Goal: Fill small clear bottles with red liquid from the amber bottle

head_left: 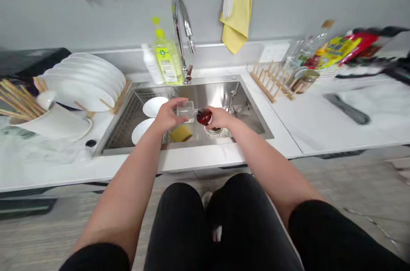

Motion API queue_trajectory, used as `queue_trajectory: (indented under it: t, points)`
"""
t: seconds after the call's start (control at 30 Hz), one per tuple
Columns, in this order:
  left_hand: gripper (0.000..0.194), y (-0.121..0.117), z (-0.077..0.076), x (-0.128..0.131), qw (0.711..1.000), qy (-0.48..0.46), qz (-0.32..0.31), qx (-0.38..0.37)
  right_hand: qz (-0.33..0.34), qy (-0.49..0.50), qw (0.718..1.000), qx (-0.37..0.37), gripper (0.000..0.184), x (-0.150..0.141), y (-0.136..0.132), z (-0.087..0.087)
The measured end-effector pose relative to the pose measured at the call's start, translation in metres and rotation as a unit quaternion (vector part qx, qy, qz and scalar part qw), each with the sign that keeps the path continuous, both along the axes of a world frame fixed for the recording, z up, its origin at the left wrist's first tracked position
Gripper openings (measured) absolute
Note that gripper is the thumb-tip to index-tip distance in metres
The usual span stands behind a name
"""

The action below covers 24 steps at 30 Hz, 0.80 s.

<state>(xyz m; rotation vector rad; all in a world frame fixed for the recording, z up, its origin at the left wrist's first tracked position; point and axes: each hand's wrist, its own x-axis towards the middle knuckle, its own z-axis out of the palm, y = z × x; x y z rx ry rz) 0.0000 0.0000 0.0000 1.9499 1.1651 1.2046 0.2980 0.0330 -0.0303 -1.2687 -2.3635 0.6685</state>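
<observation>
Above the steel sink basin (221,96), my left hand (168,114) grips a clear glass container (185,112). My right hand (219,117) holds a dark red glossy rounded object (204,116) against the glass; whether it is a cap or a small bottle I cannot tell. Below my hands, a yellow sponge (181,133) lies in the basin near the drain (213,131). Two white plates (155,106) (141,130) rest to the left, partly hidden behind my left hand and wrist.
A chrome faucet (181,19) and green dish soap (168,57) stand behind the sink. Left of it are stacked white plates (83,81) and chopsticks in a white holder (19,100). To the right stand a wooden rack (272,81) and several packages (339,51).
</observation>
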Motion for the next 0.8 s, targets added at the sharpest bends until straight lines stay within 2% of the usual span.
queue_trajectory:
  t: [0.47, 0.8]
  points:
    - [0.078, -0.0055, 0.0051, 0.0026, 0.997, 0.054, 0.024, 0.052, 0.005, -0.004, 1.000, -0.006, 0.075, 0.0000, -0.0028, 0.0040]
    - [0.076, -0.0088, 0.0095, 0.0033, 0.994, 0.073, 0.015, 0.078, 0.004, 0.001, 1.000, -0.006, 0.072, 0.0000, -0.0027, 0.0034]
